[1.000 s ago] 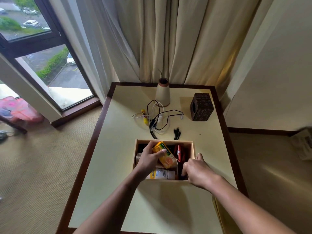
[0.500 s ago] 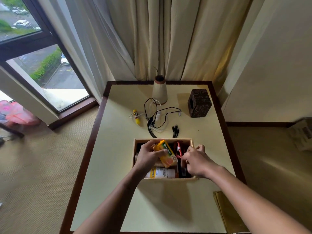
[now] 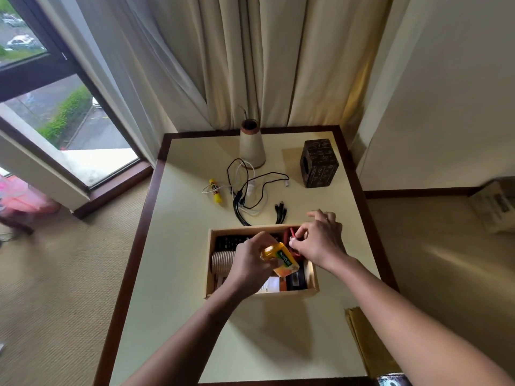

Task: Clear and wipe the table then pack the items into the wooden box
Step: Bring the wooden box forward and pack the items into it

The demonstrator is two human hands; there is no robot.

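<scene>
Your left hand (image 3: 250, 263) holds its fingers clenched on the orange-yellow soap packet (image 3: 284, 260) above the shallow wooden box (image 3: 292, 293), probably clearing access while your right hand (image 3: 320, 243) pinches a red item (image 3: 287, 237) inside.

Orange soap pack (image 3: 281, 259), yellow glue stick (image 3: 216, 190), blk cables (image 3: 252, 196).

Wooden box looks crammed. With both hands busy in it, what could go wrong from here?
1. The wooden box looks nearly full; the orange Palmolive pack that the left hand grips may not fit flat.
2. The right hand pinches a red item at the box's far right corner; tugging it might disturb its neighbours.
3. The tangled cables and yellow glue stick lie outside on the table and may be hard to squeeze in.
</scene>
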